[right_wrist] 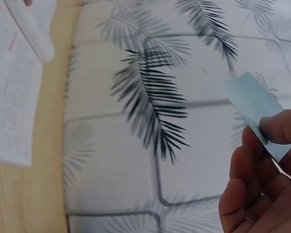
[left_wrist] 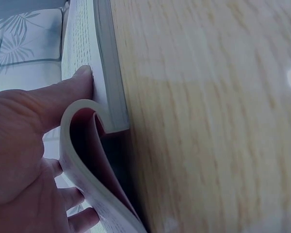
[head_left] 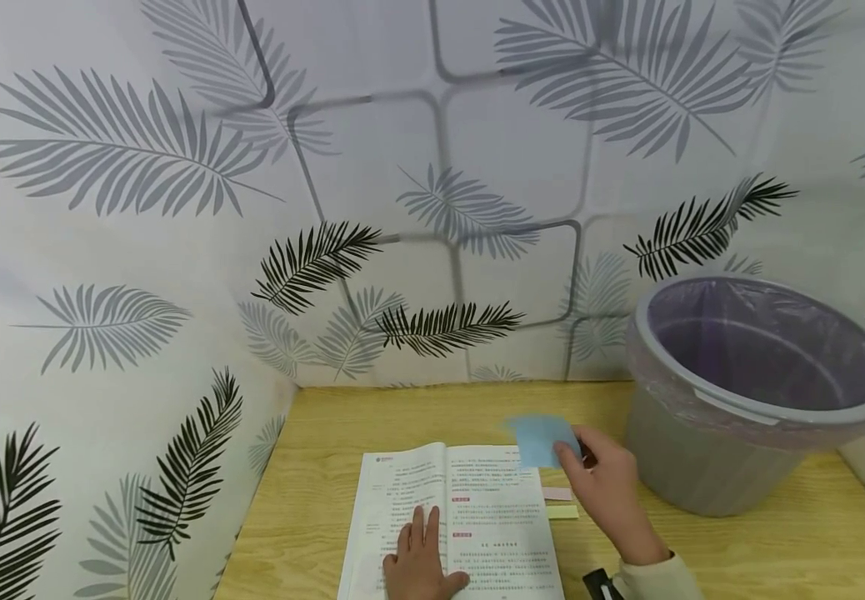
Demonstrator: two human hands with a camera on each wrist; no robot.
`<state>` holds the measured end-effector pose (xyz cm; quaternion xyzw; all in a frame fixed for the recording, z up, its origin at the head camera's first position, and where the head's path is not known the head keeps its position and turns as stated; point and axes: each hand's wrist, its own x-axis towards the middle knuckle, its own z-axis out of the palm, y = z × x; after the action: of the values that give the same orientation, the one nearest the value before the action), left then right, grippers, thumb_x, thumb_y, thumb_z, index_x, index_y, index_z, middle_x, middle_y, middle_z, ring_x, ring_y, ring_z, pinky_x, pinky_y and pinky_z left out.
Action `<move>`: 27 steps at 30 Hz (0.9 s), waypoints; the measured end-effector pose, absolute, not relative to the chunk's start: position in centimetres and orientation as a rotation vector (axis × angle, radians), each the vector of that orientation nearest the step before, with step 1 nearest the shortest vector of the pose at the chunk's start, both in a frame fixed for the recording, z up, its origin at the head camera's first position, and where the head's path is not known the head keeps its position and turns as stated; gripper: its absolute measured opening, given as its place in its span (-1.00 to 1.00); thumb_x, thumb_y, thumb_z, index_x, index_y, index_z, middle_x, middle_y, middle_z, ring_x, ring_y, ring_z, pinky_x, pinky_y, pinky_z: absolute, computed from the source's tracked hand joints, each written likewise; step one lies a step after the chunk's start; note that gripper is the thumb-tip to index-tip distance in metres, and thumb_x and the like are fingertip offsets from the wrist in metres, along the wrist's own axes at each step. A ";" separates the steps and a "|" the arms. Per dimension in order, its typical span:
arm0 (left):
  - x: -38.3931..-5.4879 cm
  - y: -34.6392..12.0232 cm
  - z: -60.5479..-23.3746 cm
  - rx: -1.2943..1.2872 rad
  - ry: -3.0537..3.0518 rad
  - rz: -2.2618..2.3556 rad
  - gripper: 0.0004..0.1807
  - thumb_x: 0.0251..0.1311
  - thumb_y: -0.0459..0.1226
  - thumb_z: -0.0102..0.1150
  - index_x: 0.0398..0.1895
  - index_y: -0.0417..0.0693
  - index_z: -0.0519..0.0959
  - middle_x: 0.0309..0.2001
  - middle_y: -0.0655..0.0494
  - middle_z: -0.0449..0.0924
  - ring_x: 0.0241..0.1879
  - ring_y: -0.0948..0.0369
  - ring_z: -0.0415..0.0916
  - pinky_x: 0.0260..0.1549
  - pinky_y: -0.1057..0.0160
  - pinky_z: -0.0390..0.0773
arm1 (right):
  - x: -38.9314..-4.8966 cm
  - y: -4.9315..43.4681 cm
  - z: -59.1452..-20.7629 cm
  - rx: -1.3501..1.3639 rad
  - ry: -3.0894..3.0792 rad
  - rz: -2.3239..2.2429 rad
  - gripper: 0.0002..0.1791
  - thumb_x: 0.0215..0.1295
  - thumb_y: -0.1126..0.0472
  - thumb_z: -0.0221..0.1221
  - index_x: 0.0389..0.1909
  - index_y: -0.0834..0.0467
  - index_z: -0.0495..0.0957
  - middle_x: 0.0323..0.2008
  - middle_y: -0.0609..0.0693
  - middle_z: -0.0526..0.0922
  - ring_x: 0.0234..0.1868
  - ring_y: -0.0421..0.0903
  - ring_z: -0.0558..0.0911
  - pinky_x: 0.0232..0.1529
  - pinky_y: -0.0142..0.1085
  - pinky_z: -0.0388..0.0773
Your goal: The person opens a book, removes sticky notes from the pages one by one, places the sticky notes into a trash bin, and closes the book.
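Observation:
An open book [head_left: 500, 542] lies on the wooden table, its pages printed with small text. My left hand [head_left: 421, 567] presses flat across the lower part near the spine, fingers extended over the left page. In the left wrist view the thumb rests on one page, and the book's lower edge [left_wrist: 85, 165] bulges up in a curve. My right hand [head_left: 608, 479] pinches a light-blue sticky note [head_left: 541, 440] between thumb and index finger, overlapping the right page's upper corner in the head view. From the right wrist, the blue note [right_wrist: 254, 99] shows raised against the wall covering.
Pink [head_left: 557, 493] and yellow [head_left: 562, 512] sticky tabs stick out from the book's right edge. A grey bin [head_left: 702, 450] with a clear plastic liner stands at the back right of the table [head_left: 312, 467]. Leaf-patterned covering [head_left: 372, 167] rises behind and at the left.

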<state>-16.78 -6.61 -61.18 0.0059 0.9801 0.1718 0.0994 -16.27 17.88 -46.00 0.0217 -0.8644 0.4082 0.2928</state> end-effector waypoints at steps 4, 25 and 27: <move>-17.0 -6.6 -61.2 0.011 2.885 0.504 0.17 -0.19 0.15 0.53 0.51 0.03 0.16 0.53 -0.06 0.15 0.37 -0.11 0.25 0.03 -0.30 0.40 | -16.0 18.8 -44.8 0.026 -2.217 1.036 -0.91 0.15 0.42 0.33 -0.32 0.22 0.68 -0.47 0.02 0.69 -0.50 -0.41 0.47 -0.47 -0.54 0.45; -17.0 -6.9 -61.1 0.009 2.814 0.547 0.19 -0.14 0.14 0.52 0.54 0.06 0.07 0.55 -0.07 0.07 0.44 -0.13 0.19 0.12 -0.34 0.32 | -14.7 25.4 -39.1 0.060 -1.818 1.027 -0.87 0.22 0.48 0.21 -0.26 0.44 0.69 -0.21 -0.63 0.53 -0.27 -0.57 0.43 -0.23 -0.65 0.31; -16.9 -6.9 -61.1 0.007 2.818 0.553 0.19 -0.15 0.13 0.52 0.54 0.06 0.08 0.55 -0.06 0.07 0.44 -0.13 0.19 0.12 -0.33 0.33 | -14.7 26.1 -38.7 0.032 -1.798 1.006 -0.84 0.26 0.42 0.20 -0.26 0.45 0.69 -0.20 -0.66 0.52 -0.24 -0.58 0.41 -0.19 -0.62 0.28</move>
<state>-16.88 -6.89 -61.14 0.0025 0.9724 0.1909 0.1344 -14.67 26.07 -38.70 0.0132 -0.7482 0.4185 0.5147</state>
